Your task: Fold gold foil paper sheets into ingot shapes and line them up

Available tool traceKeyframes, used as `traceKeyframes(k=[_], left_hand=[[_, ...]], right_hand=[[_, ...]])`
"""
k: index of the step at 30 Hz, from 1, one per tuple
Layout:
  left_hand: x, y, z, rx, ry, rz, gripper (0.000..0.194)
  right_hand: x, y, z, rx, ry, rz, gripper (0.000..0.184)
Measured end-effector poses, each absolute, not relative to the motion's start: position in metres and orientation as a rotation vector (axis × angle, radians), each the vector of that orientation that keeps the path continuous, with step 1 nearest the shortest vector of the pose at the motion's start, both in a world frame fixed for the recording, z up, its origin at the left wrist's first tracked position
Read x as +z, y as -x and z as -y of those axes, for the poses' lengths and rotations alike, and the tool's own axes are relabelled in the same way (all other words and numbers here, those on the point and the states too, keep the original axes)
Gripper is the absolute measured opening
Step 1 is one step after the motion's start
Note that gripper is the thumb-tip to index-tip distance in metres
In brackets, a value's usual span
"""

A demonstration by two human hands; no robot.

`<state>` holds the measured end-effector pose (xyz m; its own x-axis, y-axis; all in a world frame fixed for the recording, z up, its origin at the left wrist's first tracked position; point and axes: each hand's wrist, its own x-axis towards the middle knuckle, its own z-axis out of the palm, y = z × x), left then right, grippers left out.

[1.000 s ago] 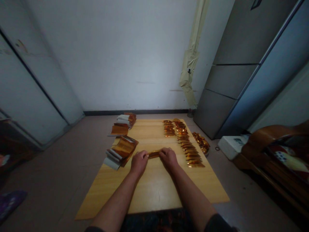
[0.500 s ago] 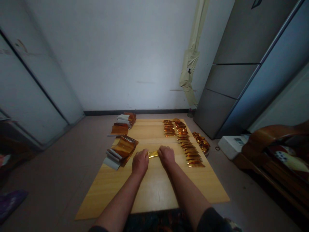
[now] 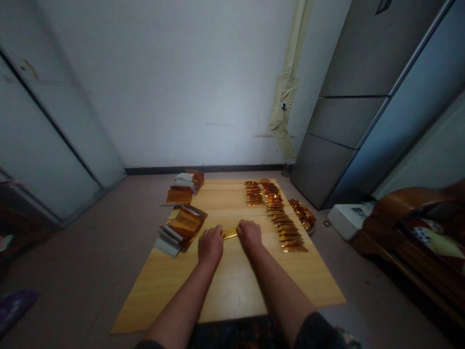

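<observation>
I have my left hand (image 3: 210, 246) and right hand (image 3: 249, 237) pinching a gold foil strip (image 3: 230, 234) between them, fingers narrow on its ends, near the middle of the wooden board (image 3: 232, 295)

The foil strip (image 3: 230, 234) is glossy gold, the wooden board (image 3: 163, 291) smooth, the refrigerator (image 3: 348, 63) matt grey metal.

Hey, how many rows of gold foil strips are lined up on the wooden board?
2: a short row near the far edge of the wooden board, and a longer row right of it, reaching further forward.
</observation>
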<state>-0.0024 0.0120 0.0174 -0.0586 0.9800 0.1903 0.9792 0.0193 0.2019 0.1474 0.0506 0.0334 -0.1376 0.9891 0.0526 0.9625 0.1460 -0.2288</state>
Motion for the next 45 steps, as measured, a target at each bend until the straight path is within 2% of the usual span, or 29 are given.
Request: traceKeyframes(k=[11,18,26,34,41,45], left_hand=[[0.02,0.0,-0.008,0.402,-2.251,-2.226,0.028],[0.018,0.002,-0.017,0.379,-2.437,-1.969,0.026],[0.013,0.008,-0.038,0.346,-2.595,-1.78,0.025],[0.014,0.02,-0.013,0.409,-2.674,-1.691,0.029],[0.015,0.014,-0.006,0.435,-2.534,-1.757,0.033],[0.019,0.012,-0.005,0.439,-2.502,-1.766,0.034]], right_hand=[[0.029,-0.15,-0.05,0.17,1.928,2.169,0.017],[0.025,-0.153,-0.049,0.131,1.754,2.345,0.019],[0.029,-0.151,-0.038,0.125,1.97,2.242,0.023],[0.03,-0.142,-0.033,0.159,2.076,2.059,0.018],[0.031,-0.131,-0.025,0.123,2.129,1.946,0.04],[0.032,-0.128,-0.027,0.14,2.165,1.906,0.043]])
